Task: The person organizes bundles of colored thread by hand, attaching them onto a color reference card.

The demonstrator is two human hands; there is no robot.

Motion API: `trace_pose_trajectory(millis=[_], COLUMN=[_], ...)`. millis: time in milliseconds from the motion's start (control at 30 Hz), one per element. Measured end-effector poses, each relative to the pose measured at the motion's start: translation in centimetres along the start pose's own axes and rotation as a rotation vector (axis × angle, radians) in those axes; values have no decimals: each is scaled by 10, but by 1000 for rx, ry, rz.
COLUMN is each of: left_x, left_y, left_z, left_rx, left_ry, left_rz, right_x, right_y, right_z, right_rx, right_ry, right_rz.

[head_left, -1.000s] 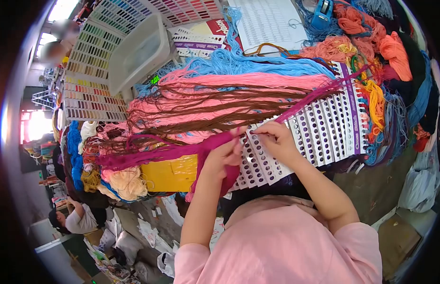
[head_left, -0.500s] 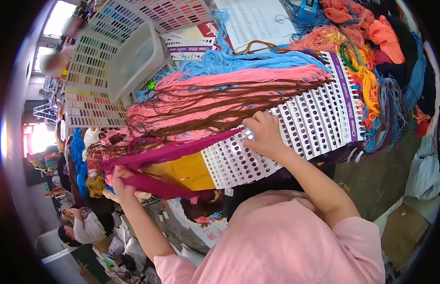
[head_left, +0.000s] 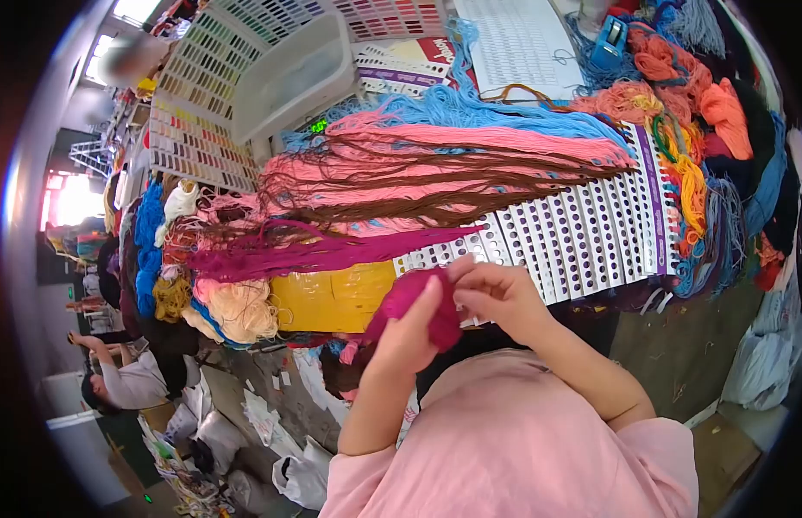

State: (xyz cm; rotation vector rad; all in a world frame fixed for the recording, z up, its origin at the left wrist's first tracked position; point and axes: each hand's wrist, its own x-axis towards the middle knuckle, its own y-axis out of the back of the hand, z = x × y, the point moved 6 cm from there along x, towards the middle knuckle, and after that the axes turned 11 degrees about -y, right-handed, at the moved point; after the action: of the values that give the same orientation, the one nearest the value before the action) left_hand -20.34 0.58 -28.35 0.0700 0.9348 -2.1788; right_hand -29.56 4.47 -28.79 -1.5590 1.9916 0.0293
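Observation:
My left hand (head_left: 404, 335) is closed round a gathered bundle of magenta embroidery thread (head_left: 448, 326), close in front of my body. With bent fingers pinched together, my right hand (head_left: 502, 298) touches the right side of this bundle; the exact strand between its fingertips is hidden. Beyond the hands, a long hank of magenta thread (head_left: 332, 251) lies spread out, its right end at the white punched thread cards (head_left: 582, 237). Brown threads (head_left: 470, 203) and pink threads (head_left: 504, 138) stretch in rows from the same cards, with light blue threads (head_left: 452, 110) behind.
A yellow taped surface (head_left: 332, 298) shows at the table's front edge. A white plastic bin (head_left: 293, 86) stands by colour sample charts (head_left: 198, 142). Printed sheets (head_left: 517, 47), a blue tape dispenser (head_left: 610, 43) and coloured skeins lie around. A person (head_left: 129, 375) is at far left.
My left hand has come from the hank's left end to my front, with magenta thread gathered in it. My right hand has left the cards and joined it. The view has shifted slightly.

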Motion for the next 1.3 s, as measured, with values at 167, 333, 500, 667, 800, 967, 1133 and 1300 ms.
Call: trace_pose_trajectory(millis=[167,333,500,667,800,967,1133,1300], left_x=[-6,-13,-14,-17,-18,-17,-18,-17], left_y=[-4,10,1,2,7,9,7,7], left_z=[4,-6,-1,-1,-2,-2,-1,-1], left_rx=[-241,-155,-225,-232,-310,-324,-340,-286], left_ry=[-9,-125,-101,-79,-102,-125,-122,-130], left_rz=[4,97,80,133,128,79,71,88], right_x=[-6,-9,-14,-15,-15,-18,-18,-15], right_y=[1,-6,-6,-8,-12,-13,-15,-17], right_z=[7,4,1,4,-1,-2,-5,-1], right_rx=[301,396,360,391,391,272,243,274], right_ry=[-86,-155,-146,-118,-91,-114,-128,-133], right_rz=[-129,-173,-204,-220,-257,-199,-196,-245])
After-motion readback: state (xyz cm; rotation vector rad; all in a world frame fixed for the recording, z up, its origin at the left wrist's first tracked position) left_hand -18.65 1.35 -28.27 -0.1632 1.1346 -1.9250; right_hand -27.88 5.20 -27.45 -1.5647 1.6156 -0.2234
